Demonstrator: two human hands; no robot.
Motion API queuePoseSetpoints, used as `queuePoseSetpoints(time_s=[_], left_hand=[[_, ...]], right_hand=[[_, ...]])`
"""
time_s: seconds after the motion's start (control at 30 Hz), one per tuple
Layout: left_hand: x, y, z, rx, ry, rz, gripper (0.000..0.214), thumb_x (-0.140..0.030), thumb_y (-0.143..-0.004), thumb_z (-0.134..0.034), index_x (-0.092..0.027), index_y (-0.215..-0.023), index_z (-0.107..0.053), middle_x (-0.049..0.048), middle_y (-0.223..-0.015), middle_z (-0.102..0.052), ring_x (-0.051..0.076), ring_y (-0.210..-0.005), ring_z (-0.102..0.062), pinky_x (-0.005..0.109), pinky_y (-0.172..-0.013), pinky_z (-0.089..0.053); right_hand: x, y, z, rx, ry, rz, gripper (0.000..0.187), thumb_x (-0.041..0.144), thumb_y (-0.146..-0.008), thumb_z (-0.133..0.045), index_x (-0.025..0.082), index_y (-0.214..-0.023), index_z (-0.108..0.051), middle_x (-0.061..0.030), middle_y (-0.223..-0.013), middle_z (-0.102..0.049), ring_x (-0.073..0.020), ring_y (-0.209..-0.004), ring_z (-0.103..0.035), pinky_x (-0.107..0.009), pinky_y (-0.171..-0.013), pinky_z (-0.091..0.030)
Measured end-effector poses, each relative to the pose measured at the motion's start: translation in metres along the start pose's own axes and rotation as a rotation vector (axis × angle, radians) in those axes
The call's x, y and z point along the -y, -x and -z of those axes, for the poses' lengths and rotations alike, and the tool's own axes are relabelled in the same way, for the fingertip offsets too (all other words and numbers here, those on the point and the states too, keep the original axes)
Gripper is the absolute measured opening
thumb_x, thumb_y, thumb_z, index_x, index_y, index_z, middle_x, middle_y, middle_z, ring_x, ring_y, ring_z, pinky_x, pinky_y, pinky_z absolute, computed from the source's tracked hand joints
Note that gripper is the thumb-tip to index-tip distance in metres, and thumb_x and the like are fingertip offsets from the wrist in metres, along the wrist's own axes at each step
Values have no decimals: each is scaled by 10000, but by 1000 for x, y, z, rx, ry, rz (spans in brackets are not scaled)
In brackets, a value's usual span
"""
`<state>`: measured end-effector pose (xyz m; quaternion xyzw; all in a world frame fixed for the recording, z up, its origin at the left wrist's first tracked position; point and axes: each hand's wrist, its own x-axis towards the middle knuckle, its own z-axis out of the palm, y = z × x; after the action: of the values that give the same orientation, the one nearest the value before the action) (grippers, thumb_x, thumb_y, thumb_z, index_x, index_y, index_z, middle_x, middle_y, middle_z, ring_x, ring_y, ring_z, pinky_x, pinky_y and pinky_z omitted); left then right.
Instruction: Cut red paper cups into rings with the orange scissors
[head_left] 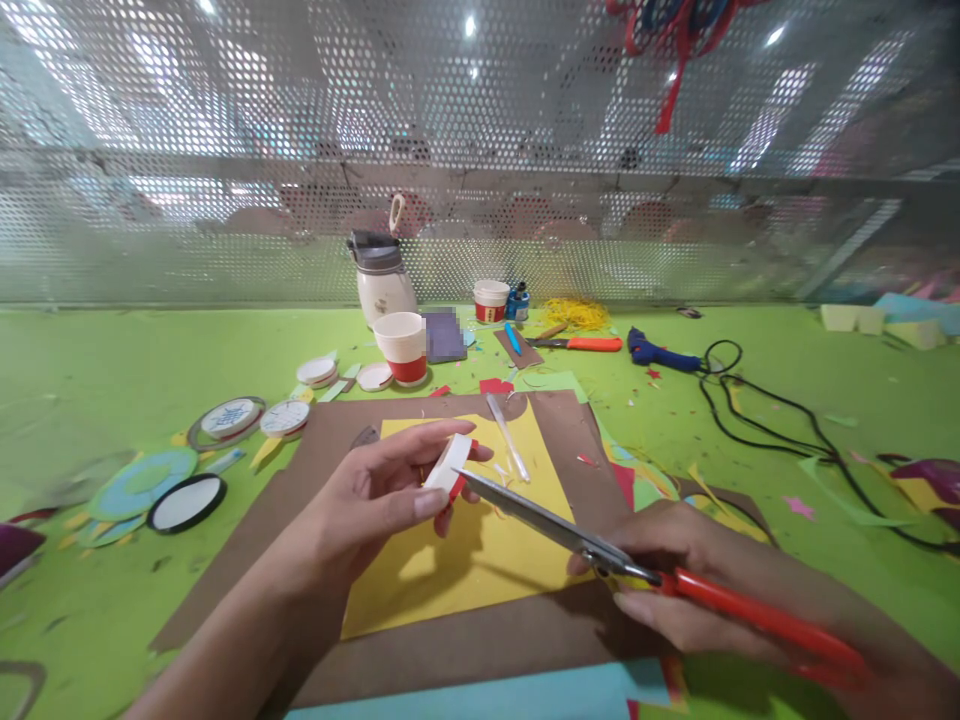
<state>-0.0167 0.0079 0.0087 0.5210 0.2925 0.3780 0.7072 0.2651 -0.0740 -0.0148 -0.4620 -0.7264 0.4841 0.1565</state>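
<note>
My left hand (367,495) holds up a small white piece with red edges (448,468), which looks like a cut bit of paper cup. It is pinched between thumb and fingers. In my right hand (690,575) are scissors (536,518) with red handles. Their blade tips reach the white piece; the blades look nearly closed, and I cannot tell whether they grip its edge. Below both hands lies a yellow sheet of paper (435,600) on brown cardboard (262,520). A clear stick (508,437) rests on the yellow sheet.
Behind stand a white-and-red paper cup (400,345), a bottle (384,285) and a smaller cup (491,300). An orange-handled knife (592,344) and a blue glue gun (664,355) with a black cord (795,410) lie right. Paper discs (187,502) are left. A perforated screen (262,200) rises behind.
</note>
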Motion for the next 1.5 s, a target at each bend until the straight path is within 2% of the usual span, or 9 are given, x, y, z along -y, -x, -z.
queuePoseSetpoints(time_s=[0.1, 0.27, 0.4, 0.53, 0.67, 0.93, 1.3, 1.4, 1.5], left_hand=[[0, 0, 2, 41, 19, 10, 404, -255, -710, -782, -209, -1110, -748, 130, -1091, -743, 170, -718, -619, 250, -582, -509], [2, -1, 5, 53, -4, 6, 387, -234, -720, -781, -201, -1104, -738, 132, -1088, -738, 188, -761, -649, 241, -572, -514], [6, -4, 11, 88, -16, -22, 378, -211, -756, -759, -218, -1132, -720, 124, -1128, -726, 193, -810, -659, 242, -595, -533], [8, -6, 16, 144, -37, -48, 393, -194, -795, -735, -258, -1179, -680, 113, -1215, -697, 232, -971, -658, 302, -745, -563], [8, -4, 17, 147, -113, -91, 431, -192, -793, -747, -284, -1200, -642, 97, -1317, -640, 287, -1118, -634, 365, -898, -531], [3, -5, 12, 44, -326, -207, 385, -163, -794, -752, -274, -1152, -664, 48, -1107, -698, 158, -962, -653, 236, -851, -514], [6, -2, 19, 69, -390, -122, 444, -219, -822, -732, -267, -1241, -591, 58, -1149, -656, 176, -1037, -615, 251, -894, -487], [4, -4, 21, 187, -296, -51, 427, -239, -830, -725, -262, -1223, -560, 77, -1150, -682, 177, -983, -626, 242, -807, -500], [-1, -5, 24, 250, -292, -10, 371, -248, -839, -711, -239, -1192, -596, 95, -1184, -687, 155, -897, -609, 215, -719, -477]], right_hand=[[4, -2, 0, 1, 26, 17, 76, 135, -835, -564, 171, -782, -605, 55, -653, -480, -86, -568, -411, -184, -480, -303], [21, 1, 0, -125, 199, -2, 181, 31, -751, -530, 189, -762, -617, 38, -708, -601, -119, -633, -525, -211, -586, -407], [22, 6, 0, -248, 402, 54, 284, 21, -761, -521, 216, -912, -662, -6, -864, -687, -175, -767, -616, -275, -703, -476], [16, 9, -4, -317, 579, 64, 423, 37, -772, -523, 259, -1112, -640, -54, -1040, -692, -231, -923, -651, -334, -775, -525], [14, 10, -6, -369, 675, 149, 549, 36, -758, -499, 269, -1249, -577, -72, -1021, -694, -240, -911, -673, -336, -753, -567], [7, 12, -3, -504, 940, 255, 483, 65, -793, -459, 194, -1244, -576, -175, -1124, -678, -297, -986, -697, -395, -759, -611], [6, 16, 2, -449, 879, 231, 492, 50, -803, -443, 204, -1251, -579, -160, -1164, -660, -282, -1002, -680, -378, -773, -586], [9, 15, 5, -355, 730, 167, 537, 22, -793, -466, 251, -1266, -578, -102, -1143, -667, -246, -992, -664, -339, -776, -553], [15, 10, 7, -215, 526, 97, 484, -4, -755, -521, 261, -1144, -631, -10, -971, -687, -180, -851, -644, -266, -727, -501]])
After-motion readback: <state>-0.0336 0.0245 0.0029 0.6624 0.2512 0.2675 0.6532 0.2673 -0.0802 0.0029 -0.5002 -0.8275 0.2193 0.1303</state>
